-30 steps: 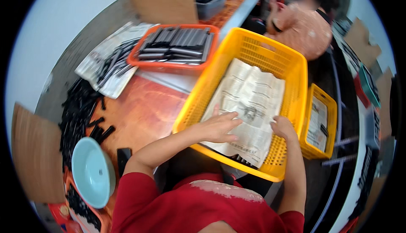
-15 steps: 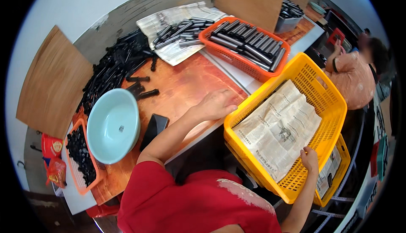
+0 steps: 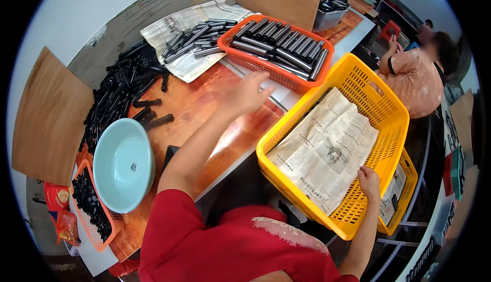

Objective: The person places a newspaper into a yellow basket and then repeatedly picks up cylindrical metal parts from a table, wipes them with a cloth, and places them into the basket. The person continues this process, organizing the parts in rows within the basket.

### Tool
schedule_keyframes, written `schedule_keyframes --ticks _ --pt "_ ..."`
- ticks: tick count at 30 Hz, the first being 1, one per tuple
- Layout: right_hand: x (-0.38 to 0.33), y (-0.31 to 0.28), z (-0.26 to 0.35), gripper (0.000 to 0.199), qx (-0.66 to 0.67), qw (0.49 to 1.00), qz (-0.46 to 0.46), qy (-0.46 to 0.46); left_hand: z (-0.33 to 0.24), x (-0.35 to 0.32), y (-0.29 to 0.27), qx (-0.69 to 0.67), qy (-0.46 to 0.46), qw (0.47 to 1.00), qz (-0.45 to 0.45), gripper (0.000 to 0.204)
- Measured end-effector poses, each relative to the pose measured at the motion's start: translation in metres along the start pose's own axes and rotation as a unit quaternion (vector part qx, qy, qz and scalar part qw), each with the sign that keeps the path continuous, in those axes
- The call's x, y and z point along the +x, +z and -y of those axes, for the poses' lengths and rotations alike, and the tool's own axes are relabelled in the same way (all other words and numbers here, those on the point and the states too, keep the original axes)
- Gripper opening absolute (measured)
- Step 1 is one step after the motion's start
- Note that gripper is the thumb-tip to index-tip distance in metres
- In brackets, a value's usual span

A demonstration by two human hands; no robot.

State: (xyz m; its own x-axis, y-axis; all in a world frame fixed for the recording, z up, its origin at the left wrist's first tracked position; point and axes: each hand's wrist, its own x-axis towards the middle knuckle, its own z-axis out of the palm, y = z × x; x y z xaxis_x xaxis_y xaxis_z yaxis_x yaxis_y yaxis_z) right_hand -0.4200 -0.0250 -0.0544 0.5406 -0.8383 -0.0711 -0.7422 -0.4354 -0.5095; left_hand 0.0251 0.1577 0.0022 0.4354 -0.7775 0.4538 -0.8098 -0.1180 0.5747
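At the edge of the bench sits the yellow basket, its long axis slanting from upper right to lower left. The newspaper inside lies likewise, hiding the basket's floor. The right hand curls at the paper's edge; whether it grips, I cannot tell. The left hand, blurred, looks empty and loosely spread near the orange basket.

left fingers: blurred | flat black thing: mostly behind left forearm (kind unclear) | rear yellow basket: partly covered
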Motion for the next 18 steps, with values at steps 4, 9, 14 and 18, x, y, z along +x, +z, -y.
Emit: schedule_keyframes --ticks 4,9,14,18 --pt "-0.002 0.004 -0.011 0.031 -0.007 1.000 -0.007 -0.006 0.034 0.087 0.015 0.084 0.021 0.996 -0.015 0.032" --pt "-0.001 0.000 -0.001 0.029 -0.019 1.000 0.019 -0.012 0.095 0.154 0.026 0.254 -0.099 0.951 0.145 0.025" --pt "0.000 0.000 -0.001 0.023 -0.004 1.000 0.022 0.005 0.094 0.170 0.020 0.355 -0.100 0.915 0.165 0.024" --pt "0.002 -0.004 0.001 0.023 -0.008 0.999 0.047 0.017 0.089 0.173 0.019 0.368 -0.015 0.908 0.198 0.021"
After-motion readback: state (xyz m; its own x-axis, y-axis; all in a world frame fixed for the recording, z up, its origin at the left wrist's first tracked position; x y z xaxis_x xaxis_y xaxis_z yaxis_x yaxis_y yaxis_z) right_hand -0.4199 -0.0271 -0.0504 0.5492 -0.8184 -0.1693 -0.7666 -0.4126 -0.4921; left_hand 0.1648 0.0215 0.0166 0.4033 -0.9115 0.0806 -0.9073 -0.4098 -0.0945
